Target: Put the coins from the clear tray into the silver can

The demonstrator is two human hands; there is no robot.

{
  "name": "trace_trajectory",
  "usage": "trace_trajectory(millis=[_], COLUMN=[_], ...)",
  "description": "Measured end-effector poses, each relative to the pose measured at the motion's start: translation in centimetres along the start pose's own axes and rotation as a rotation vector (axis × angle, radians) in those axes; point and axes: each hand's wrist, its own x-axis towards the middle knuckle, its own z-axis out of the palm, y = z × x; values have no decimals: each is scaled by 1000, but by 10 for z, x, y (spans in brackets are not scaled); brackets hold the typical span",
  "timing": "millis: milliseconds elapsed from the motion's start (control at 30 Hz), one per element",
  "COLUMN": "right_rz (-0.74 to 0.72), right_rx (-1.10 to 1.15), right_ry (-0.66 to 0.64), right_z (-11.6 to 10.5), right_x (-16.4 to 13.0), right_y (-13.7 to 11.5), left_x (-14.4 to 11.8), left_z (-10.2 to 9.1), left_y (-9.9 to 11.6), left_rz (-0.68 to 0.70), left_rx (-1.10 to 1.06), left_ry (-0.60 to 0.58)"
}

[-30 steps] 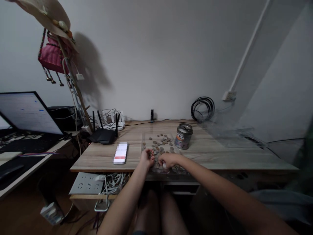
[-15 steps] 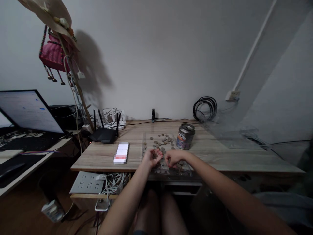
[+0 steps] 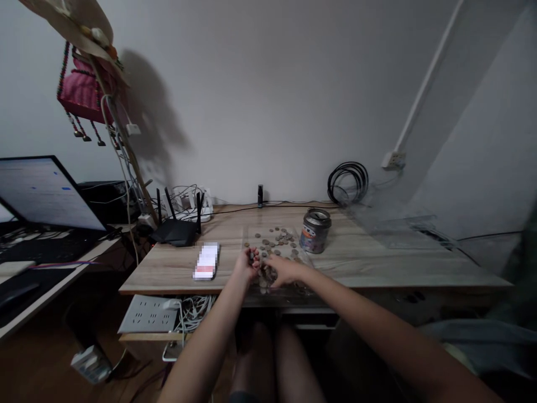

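Coins (image 3: pixel 274 242): scattered loose on what looks like a clear sheet near the front middle of the desk, thickest right under the hands, thinner toward the far side.
Left hand (image 3: pixel 247 264): fingers curled in around something small and dark, seemingly a few coins pinched up off the pile; too tiny to be called for sure.
Right hand (image 3: pixel 282 270): laid palm-down over the near coins, fingers loosely spread and flat, nothing clearly gripped.
What's changed: half a second ago the two hands were set a bit apart with a gap of coins between them; now they've been drawn in so they almost touch, and the left one has been lifted slightly off the surface. So a small batch has probably just been gathered, and sorting looks mid-way at best, since plenty is left lying around.
Tin can (image 3: pixel 315 230): stood upright just right of the coins, top open, not touched.
Blurred-out item (image 3: pixel 206 261): laid flat left of the coins, could be a phone, can't be told.
Desk (image 3: pixel 377 263): light wood-grain top, router (image 3: pixel 176 226) at the far left, coiled black cable (image 3: pixel 347 182) at the far right by the wall.
Room: dim, plain grey wall, lit laptop screen (image 3: pixel 44 193) on a second table far left, power strip (image 3: pixel 149 314) and tangled wires under the desk.
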Motion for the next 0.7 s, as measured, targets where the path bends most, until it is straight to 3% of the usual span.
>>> trace_trajectory(millis=[133, 700], right_rz=[6, 9], right_rx=[-8, -96], right_ry=[-83, -299], right_z=[14, -1], right_x=[2, 9], right_y=[-11, -19], left_x=[2, 0], left_z=[-2, -8], left_y=[-2, -4], left_rz=[-9, -3], left_rx=[22, 26], left_ry=[1, -6])
